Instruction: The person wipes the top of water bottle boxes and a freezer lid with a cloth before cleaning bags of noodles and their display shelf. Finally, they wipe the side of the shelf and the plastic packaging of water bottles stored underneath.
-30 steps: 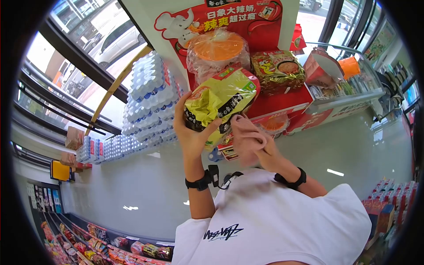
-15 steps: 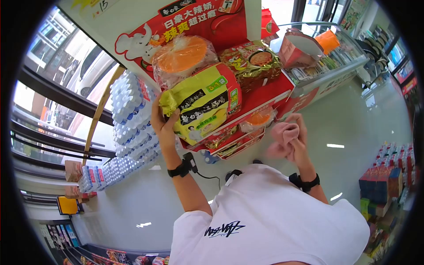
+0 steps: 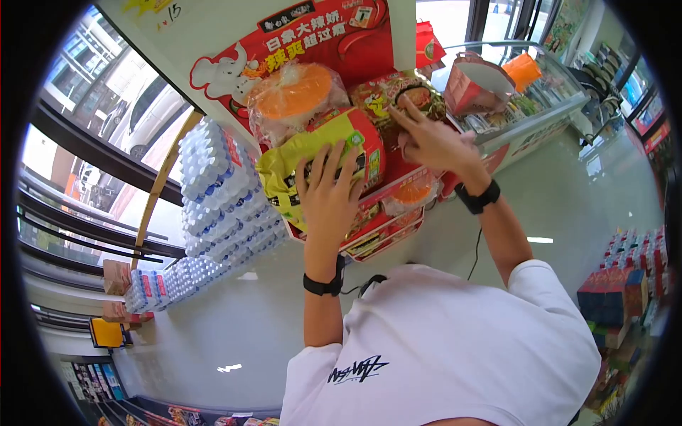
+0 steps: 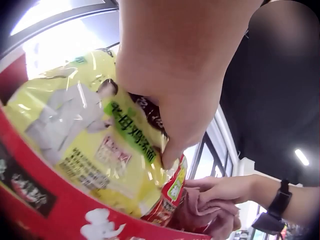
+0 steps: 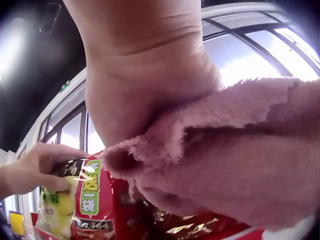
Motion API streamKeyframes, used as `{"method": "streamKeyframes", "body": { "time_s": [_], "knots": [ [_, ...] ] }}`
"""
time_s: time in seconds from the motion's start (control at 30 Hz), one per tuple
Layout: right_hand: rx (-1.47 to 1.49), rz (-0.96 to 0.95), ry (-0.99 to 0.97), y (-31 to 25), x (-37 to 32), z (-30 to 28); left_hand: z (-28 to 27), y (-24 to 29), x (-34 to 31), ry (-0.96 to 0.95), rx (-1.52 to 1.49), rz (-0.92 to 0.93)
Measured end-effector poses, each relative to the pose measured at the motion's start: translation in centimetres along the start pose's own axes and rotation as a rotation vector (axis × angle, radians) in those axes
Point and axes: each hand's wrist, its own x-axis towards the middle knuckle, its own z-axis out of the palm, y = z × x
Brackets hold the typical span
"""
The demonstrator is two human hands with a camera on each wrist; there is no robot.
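The yellow noodle pack [image 3: 284,167] stands on the red display shelf, its front facing out in the left wrist view [image 4: 95,135]. My left hand [image 3: 330,195] rests on it with fingers spread and fairly straight; its thumb touches the pack near the red end. My right hand [image 3: 433,142] holds a pink cloth, mostly hidden below the palm in the head view; the cloth [image 4: 207,212] hangs bunched beneath that hand. Two of its fingers stretch over the gold noodle pack [image 3: 376,96] beside the yellow one. The cloth [image 5: 225,165] fills much of the right wrist view.
A wrapped orange-topped bundle [image 3: 291,92] sits behind the yellow pack. Stacked bottled water [image 3: 220,192] stands left of the display, and a glass-sided cooler [image 3: 533,113] to its right. A pink box [image 3: 476,84] is at the cooler's near end.
The yellow pack was lifted and tilted and now stands on the shelf. My left hand moved from its left end onto its top; my right hand moved with the cloth to the gold pack.
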Motion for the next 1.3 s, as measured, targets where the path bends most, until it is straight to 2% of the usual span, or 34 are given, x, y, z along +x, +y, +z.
{"method": "streamKeyframes", "body": {
  "time_s": [0.07,0.13,0.27,0.33,0.4,0.47,0.57,0.7,0.8,0.9,1.0,1.1,1.17,1.2,1.27,1.3],
  "knots": [
    [-0.113,0.128,-0.071,-1.5,-0.9,0.5,1.0,-0.9,-0.8,-0.014,0.048,-0.089],
    [-0.092,0.085,-0.008,-0.7,-2.2,1.6,1.2,-1.0,-1.0,0.002,0.062,-0.116],
    [-0.027,0.158,0.014,-1.4,-5.6,3.0,1.1,-0.9,-1.2,-0.002,0.031,-0.132],
    [0.003,0.142,0.144,-1.5,-7.6,3.7,1.3,-0.8,-1.3,-0.006,0.032,-0.128],
    [0.011,0.185,0.136,-1.7,-9.5,4.6,1.4,-0.7,-1.5,0.001,0.04,-0.128],
    [0.175,0.184,0.229,-1.0,-11.0,6.5,1.8,-0.7,-1.8,0.006,0.043,-0.129],
    [0.275,0.26,0.203,-1.7,-12.8,7.3,1.8,-0.7,-2.0,0.012,0.047,-0.125],
    [0.271,0.351,0.147,-2.9,-13.0,6.4,1.7,-0.5,-1.9,0.007,0.006,-0.127],
    [0.268,0.314,0.203,-1.7,-12.0,6.3,1.5,-0.2,-2.1,0.003,-0.017,-0.128],
    [0.28,0.302,0.147,-0.5,-11.4,6.0,1.6,0.0,-2.4,0.018,-0.022,-0.111],
    [0.168,0.26,0.127,0.0,-10.9,5.6,1.5,-0.2,-2.2,0.011,-0.032,-0.109],
    [0.264,0.292,0.089,0.6,-11.0,6.0,1.3,-0.1,-2.2,0.004,-0.028,-0.104],
    [0.306,0.186,0.355,1.0,-10.5,6.1,1.0,0.1,-2.1,-0.007,-0.031,-0.112],
    [0.309,0.172,0.354,1.3,-10.2,5.8,0.8,0.1,-1.9,-0.023,-0.037,-0.115],
    [0.634,0.264,0.5,-1.0,-8.6,1.3,0.1,0.3,-1.6,-0.073,-0.038,-0.136],
    [0.55,0.16,0.505,-1.8,-7.4,-0.7,-0.3,0.5,-1.4,-0.126,-0.048,-0.15]
  ]
}}
